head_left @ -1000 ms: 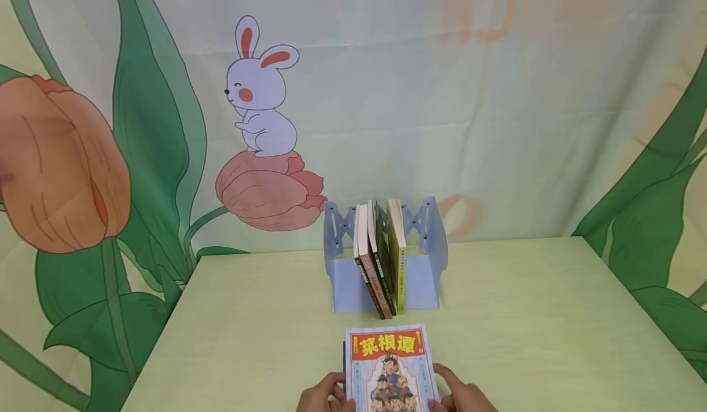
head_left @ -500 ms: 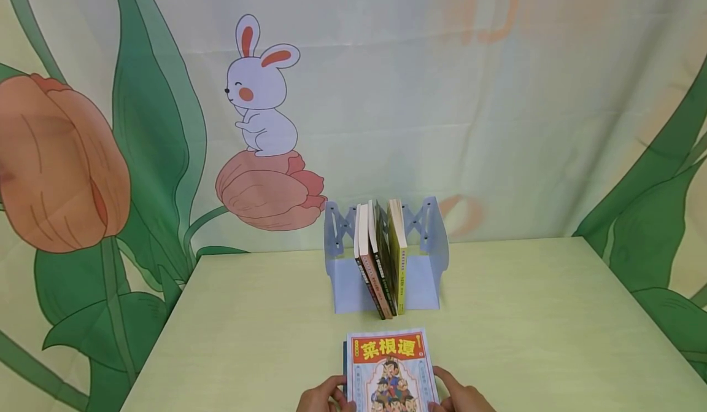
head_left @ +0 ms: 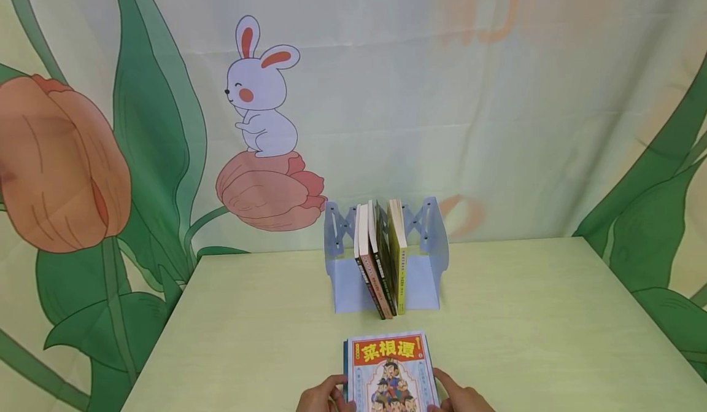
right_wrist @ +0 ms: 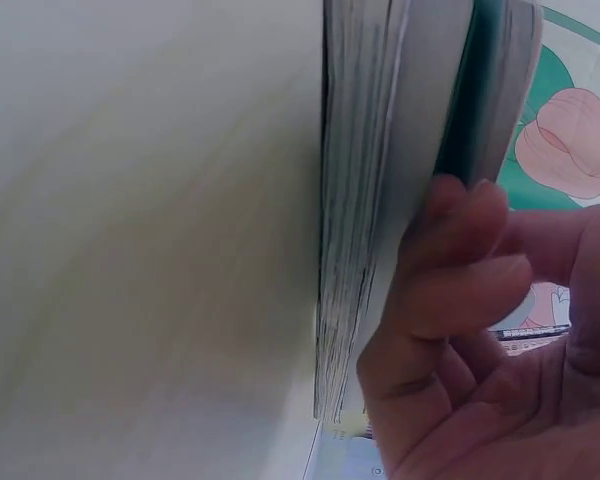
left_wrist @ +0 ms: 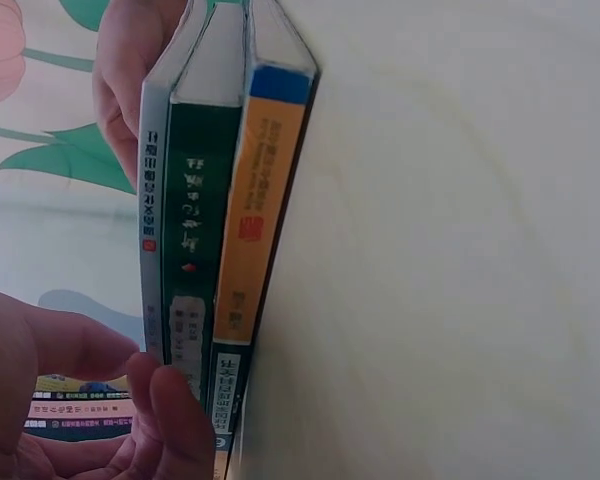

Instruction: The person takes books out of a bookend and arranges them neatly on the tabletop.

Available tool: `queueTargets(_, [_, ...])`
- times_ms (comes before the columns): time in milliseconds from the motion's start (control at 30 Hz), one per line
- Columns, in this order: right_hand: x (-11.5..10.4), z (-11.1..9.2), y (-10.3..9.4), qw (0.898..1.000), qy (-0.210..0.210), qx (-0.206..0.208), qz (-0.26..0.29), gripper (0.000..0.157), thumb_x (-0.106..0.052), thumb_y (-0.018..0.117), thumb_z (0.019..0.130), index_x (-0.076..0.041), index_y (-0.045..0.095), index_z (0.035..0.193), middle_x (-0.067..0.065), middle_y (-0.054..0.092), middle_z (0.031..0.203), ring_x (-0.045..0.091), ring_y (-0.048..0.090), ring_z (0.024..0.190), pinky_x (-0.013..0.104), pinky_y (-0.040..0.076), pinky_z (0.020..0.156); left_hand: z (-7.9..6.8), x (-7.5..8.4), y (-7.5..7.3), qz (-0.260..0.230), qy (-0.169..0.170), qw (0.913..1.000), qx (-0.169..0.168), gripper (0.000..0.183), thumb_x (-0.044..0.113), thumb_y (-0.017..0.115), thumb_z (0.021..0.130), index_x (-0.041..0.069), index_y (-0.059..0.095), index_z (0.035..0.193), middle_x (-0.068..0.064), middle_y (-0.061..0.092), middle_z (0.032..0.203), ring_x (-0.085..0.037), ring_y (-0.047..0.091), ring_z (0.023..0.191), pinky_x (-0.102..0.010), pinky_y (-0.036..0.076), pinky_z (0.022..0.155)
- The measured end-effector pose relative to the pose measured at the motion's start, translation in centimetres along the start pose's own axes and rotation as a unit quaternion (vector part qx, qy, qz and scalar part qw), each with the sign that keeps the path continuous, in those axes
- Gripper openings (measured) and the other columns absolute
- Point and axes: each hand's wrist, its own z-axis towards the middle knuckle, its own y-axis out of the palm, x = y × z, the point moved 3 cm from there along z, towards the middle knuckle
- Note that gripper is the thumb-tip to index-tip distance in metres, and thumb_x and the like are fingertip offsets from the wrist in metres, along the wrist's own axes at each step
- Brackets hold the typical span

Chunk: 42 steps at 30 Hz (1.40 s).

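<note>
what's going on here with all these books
A person is holding a pile of three books between both hands, the left hand at the spine side and the right hand at the page side. The top book has a red title band and cartoon figures on its cover. The pile appears to rest on the table. Beyond it stands a pale blue book rack with several books in it, some leaning.
</note>
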Motion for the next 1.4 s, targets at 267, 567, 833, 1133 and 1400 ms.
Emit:
queueTargets(267, [0.0,-0.1,-0.3,0.997,0.022,0.037,-0.060,0.081,-0.049,0.065,0.090,0.008,0.038,0.142,-0.001,0.061,0.064,0.013,0.055,0.060,0.031,0.045,0.061,0.0,0.1,-0.1,0.006,-0.019,0.9998,0.003,0.041,0.019,0.065,0.091,-0.009,0.058,0.121,0.002,0.058,0.075,-0.009,0.050,0.061,-0.022,0.040,0.057])
queueTargets(567, [-1.1,-0.8,-1.8,0.998,0.005,0.036,-0.046,0.068,-0.036,0.066,0.092,0.001,0.041,0.143,-0.002,0.056,0.078,0.011,0.049,0.059,0.022,0.038,0.055,-0.6,1.3,-0.7,0.095,-0.010,0.9940,0.053,0.045,0.030,0.065,0.091,-0.001,0.061,0.123,0.005,0.055,0.083,-0.004,0.052,0.067,-0.021,0.041,0.058])
queueTargets(833, [-1.9,-1.1,-2.3,0.992,-0.027,0.090,-0.086,0.064,-0.044,0.065,0.091,-0.010,0.049,0.142,0.001,0.055,0.110,0.012,0.054,0.084,0.027,0.046,0.065,-1.3,2.5,-0.9,0.197,0.039,0.9728,0.115,0.051,0.043,0.065,0.088,0.009,0.063,0.125,-0.005,0.064,0.122,-0.026,0.059,0.114,-0.047,0.050,0.093])
queueTargets(1133, [-2.3,-1.4,-2.2,0.955,-0.123,0.191,-0.193,0.069,-0.055,0.066,0.085,-0.019,0.052,0.143,0.011,0.044,0.151,0.038,0.044,0.134,0.067,0.042,0.093,-1.0,2.6,-0.5,0.231,0.052,0.9668,0.095,0.078,0.065,0.054,0.088,0.016,0.045,0.147,-0.012,0.044,0.153,-0.044,0.033,0.143,-0.073,0.027,0.105])
queueTargets(1400, [-2.3,-1.2,-2.0,0.945,-0.131,0.198,-0.226,0.073,-0.060,0.061,0.087,-0.026,0.044,0.148,0.011,0.034,0.159,0.041,0.031,0.144,0.073,0.028,0.103,-0.9,3.3,-0.3,0.237,0.045,0.9653,0.101,0.084,0.068,0.054,0.086,0.016,0.041,0.150,-0.010,0.037,0.157,-0.041,0.026,0.147,-0.071,0.023,0.109])
